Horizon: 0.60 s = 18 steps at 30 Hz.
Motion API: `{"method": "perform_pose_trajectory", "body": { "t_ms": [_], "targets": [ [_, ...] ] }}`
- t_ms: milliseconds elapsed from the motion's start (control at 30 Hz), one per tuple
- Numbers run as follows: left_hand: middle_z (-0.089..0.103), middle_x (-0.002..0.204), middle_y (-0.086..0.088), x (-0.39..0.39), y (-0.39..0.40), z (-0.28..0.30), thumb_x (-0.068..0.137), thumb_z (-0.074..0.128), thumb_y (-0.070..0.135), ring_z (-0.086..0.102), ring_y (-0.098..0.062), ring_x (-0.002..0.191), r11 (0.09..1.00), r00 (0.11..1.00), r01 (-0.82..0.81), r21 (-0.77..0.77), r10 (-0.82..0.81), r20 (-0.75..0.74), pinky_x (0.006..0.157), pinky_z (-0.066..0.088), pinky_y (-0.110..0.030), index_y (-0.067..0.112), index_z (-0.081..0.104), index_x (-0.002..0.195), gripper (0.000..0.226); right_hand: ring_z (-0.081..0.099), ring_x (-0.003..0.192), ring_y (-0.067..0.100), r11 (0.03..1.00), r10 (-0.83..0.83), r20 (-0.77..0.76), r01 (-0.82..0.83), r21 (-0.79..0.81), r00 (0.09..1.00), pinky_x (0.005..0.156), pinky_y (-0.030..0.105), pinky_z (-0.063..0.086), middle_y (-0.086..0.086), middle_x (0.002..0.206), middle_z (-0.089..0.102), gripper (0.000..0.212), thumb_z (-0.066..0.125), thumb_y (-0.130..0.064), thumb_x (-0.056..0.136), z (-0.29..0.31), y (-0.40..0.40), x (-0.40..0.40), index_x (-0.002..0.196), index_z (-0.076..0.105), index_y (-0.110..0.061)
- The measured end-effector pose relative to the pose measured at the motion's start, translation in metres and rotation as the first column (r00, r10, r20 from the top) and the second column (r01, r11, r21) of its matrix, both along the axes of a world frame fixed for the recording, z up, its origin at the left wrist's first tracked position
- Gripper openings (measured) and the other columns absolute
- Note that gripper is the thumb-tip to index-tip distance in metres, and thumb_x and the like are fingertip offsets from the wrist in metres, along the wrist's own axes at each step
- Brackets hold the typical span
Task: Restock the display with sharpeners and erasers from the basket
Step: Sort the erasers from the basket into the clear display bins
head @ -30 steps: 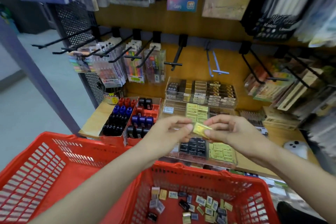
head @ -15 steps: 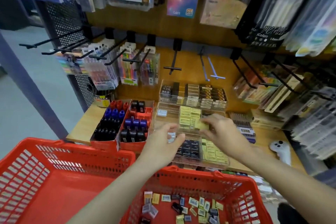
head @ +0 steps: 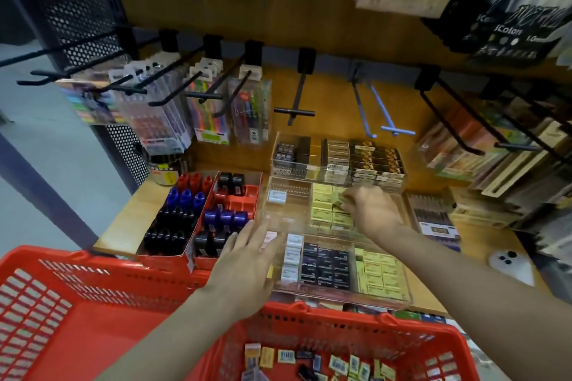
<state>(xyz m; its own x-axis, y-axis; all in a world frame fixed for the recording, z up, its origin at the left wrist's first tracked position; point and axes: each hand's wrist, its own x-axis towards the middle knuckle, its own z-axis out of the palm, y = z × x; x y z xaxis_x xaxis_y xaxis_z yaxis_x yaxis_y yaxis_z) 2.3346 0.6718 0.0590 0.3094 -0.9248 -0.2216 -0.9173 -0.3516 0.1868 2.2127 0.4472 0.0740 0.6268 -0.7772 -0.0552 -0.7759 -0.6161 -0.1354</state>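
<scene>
R hand [head: 373, 210] fingertips pinching yellow eraser [head: 337, 198] in clear tray [head: 288, 219], L hand [head: 247, 260] fingers straight, spread, empty

My right hand [head: 373, 210] has gone from mid-air, where both hands pinched a yellow eraser [head: 337, 198] a second ago, down into the middle tray [head: 286, 219] — fingertips now on the yellow row, eraser pressed among the others. My left hand [head: 247, 260] has let go and dropped back, fingers spread flat over the front tray's [head: 383, 300] left end. Head camera has tilted down and closer.
</scene>
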Motion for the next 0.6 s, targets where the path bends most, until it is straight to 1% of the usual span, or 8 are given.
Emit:
{"method": "perform_pose_trajectory", "body": {
  "t_ms": [33,133,200,233,333,467,533,600],
  "targets": [
    [-0.021,0.164,-0.001,0.001,-0.007,-0.003,0.099,0.053,0.032,-0.017,-0.026,0.151,1.0,1.0,0.009,0.005,-0.009,0.005,0.123,-0.001,-0.044,0.034,-0.005,0.157,0.082,0.06,0.105,0.025,1.0,0.004,0.002,-0.004,-0.005,1.0,0.081,0.031,0.048,0.006,0.122,0.059,0.027,0.056,-0.032,0.098,-0.002,-0.002,-0.001,0.118,0.066,-0.017],
    [-0.021,0.164,-0.003,0.0,-0.031,-0.012,0.097,0.053,0.028,-0.016,-0.026,0.151,0.999,0.998,0.053,-0.006,-0.053,0.03,0.124,-0.002,-0.044,0.03,-0.006,0.157,0.084,0.054,0.114,0.024,0.997,0.062,0.022,-0.061,-0.044,0.998,0.094,0.035,0.048,0.003,0.128,0.051,0.034,0.06,-0.035,0.095,-0.007,-0.003,-0.007,0.123,0.063,-0.017],
    [-0.022,0.163,-0.003,-0.004,-0.043,-0.019,0.097,0.052,0.025,-0.016,-0.026,0.151,0.998,0.997,0.058,-0.013,-0.057,0.048,0.124,-0.004,-0.044,0.027,-0.007,0.157,0.084,0.051,0.116,0.023,0.995,0.077,0.03,-0.075,-0.064,0.997,0.097,0.035,0.046,0.001,0.127,0.051,0.037,0.06,-0.037,0.094,-0.01,-0.003,-0.01,0.126,0.059,-0.018],
    [-0.023,0.163,-0.003,-0.005,-0.047,-0.023,0.097,0.051,0.023,-0.018,-0.025,0.151,0.998,0.997,0.056,-0.019,-0.054,0.063,0.124,-0.005,-0.045,0.025,-0.01,0.157,0.086,0.05,0.116,0.023,0.994,0.083,0.024,-0.082,-0.066,0.996,0.097,0.034,0.045,0.002,0.127,0.052,0.036,0.059,-0.034,0.095,-0.011,-0.004,-0.011,0.127,0.056,-0.017],
    [-0.028,0.161,0.0,-0.006,-0.048,-0.03,0.093,0.054,0.015,-0.023,-0.022,0.149,0.998,0.993,0.068,-0.013,-0.066,0.101,0.123,-0.005,-0.048,0.024,-0.016,0.155,0.094,0.054,0.114,0.026,0.99,0.103,-0.049,-0.107,-0.093,0.993,0.09,0.031,0.043,0.01,0.127,0.053,0.035,0.059,-0.012,0.095,-0.007,-0.008,-0.008,0.129,0.05,-0.011],
    [-0.026,0.162,0.003,-0.003,-0.047,-0.026,0.093,0.055,0.017,-0.022,-0.019,0.15,0.998,0.996,0.067,-0.007,-0.067,0.055,0.123,-0.007,-0.048,0.026,-0.013,0.156,0.093,0.059,0.11,0.029,0.977,0.13,-0.2,-0.16,-0.142,0.971,0.085,0.03,0.05,0.016,0.128,0.052,0.05,0.063,0.008,0.084,-0.001,-0.001,-0.002,0.131,0.049,-0.004],
    [-0.024,0.162,0.003,-0.003,-0.048,-0.025,0.093,0.055,0.018,-0.021,-0.019,0.15,0.998,0.998,0.064,-0.015,-0.063,0.03,0.123,-0.007,-0.048,0.026,-0.011,0.157,0.092,0.06,0.107,0.03,0.976,0.139,-0.218,-0.17,-0.132,0.966,0.084,0.031,0.053,0.016,0.126,0.052,0.047,0.063,0.01,0.083,-0.001,0.003,0.003,0.127,0.053,-0.001],
    [-0.022,0.163,0.004,-0.002,-0.049,-0.024,0.094,0.056,0.021,-0.019,-0.019,0.15,0.998,0.998,0.059,-0.014,-0.059,0.011,0.123,-0.006,-0.048,0.026,-0.009,0.157,0.091,0.061,0.105,0.03,0.986,0.114,-0.149,-0.13,-0.102,0.982,0.084,0.033,0.054,0.013,0.126,0.052,0.036,0.062,0.002,0.088,-0.002,0.002,0.004,0.123,0.057,-0.004]
  ]
}}
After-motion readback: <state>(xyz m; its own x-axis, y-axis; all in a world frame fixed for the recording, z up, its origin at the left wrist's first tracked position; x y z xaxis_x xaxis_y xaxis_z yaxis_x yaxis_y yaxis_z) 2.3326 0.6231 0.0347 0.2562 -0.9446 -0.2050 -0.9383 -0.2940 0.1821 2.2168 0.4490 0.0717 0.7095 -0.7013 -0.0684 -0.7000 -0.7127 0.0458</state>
